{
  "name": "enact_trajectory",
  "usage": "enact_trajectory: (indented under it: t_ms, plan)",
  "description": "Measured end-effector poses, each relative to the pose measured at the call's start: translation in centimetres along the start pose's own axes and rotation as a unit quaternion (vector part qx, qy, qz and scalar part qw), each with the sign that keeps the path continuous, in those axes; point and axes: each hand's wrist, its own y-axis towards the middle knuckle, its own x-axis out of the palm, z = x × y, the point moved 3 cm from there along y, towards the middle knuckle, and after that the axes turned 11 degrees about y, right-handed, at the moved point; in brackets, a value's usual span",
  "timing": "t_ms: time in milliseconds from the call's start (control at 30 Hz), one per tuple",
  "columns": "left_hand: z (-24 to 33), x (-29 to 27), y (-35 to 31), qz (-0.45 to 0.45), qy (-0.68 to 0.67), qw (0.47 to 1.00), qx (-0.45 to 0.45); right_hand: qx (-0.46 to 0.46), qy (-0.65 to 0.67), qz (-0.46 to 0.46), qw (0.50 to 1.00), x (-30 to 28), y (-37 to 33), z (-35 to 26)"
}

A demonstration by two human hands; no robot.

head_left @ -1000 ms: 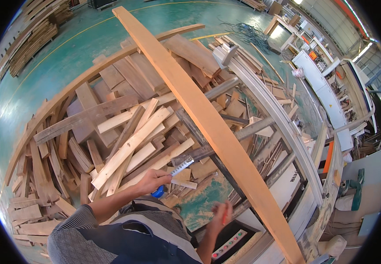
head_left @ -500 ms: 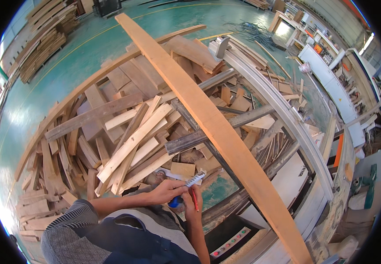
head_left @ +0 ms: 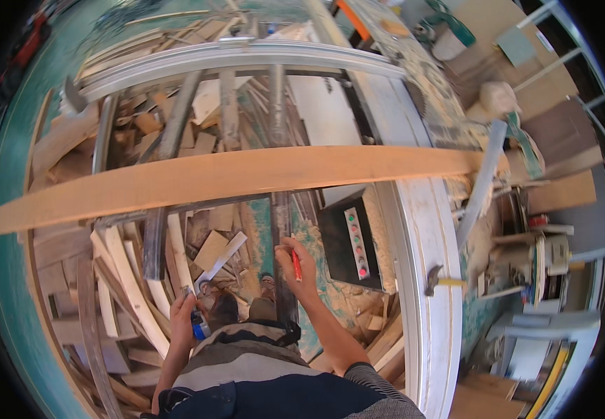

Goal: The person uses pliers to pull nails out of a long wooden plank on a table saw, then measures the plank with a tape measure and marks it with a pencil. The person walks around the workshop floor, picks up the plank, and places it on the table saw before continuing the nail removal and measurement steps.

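Observation:
My left hand [head_left: 182,318] is closed around a blue tape measure [head_left: 200,327], low in front of my body. My right hand [head_left: 304,272], also closed, holds a slim red pencil [head_left: 297,266] beside a dark metal bar of the frame. Beyond both hands a long, wide wooden board [head_left: 260,170] lies across the metal frame and the white saw table. A metal rail [head_left: 239,52] runs along the frame's far side.
Offcuts and slats [head_left: 131,279] are heaped below and left of the frame. A control panel with coloured buttons [head_left: 355,241] is right of my right hand. A hammer [head_left: 442,281] rests on the white table edge [head_left: 424,349]. Sawdust and tools lie farther right.
My view has turned to the right, so the board now runs across it. My hands, together before, have moved apart, the left with the tape measure and the right with the pencil.

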Motion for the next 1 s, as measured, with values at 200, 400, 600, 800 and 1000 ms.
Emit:
enact_trajectory:
  t_ms: [200, 400, 600, 800, 1000]
  plan:
    - [-1.6, -0.7, 3.5, -0.071, 0.027, 0.996, -0.041, -0.016, -0.035, 0.090, 0.995, -0.1, -4.1, 0.1]
    - [-0.7, 3.7, 4.8, -0.047, 0.076, 0.996, 0.029, -0.060, -0.081, 0.069, 0.992, -4.2, -4.6, 2.1]
    - [-2.0, 13.2, 2.7, -0.045, 0.045, 0.997, 0.043, -0.120, -0.049, 0.030, 0.991, -12.6, -1.7, 0.3]
    - [-6.0, 23.5, 0.0, -0.005, -0.024, 1.000, -0.005, -0.074, -0.050, 0.009, 0.996, -24.9, -1.1, -0.5]
    - [-5.1, 29.6, 0.5, -0.044, -0.030, 0.998, 0.016, -0.054, -0.153, 0.047, 0.986, -34.4, -1.0, -1.5]
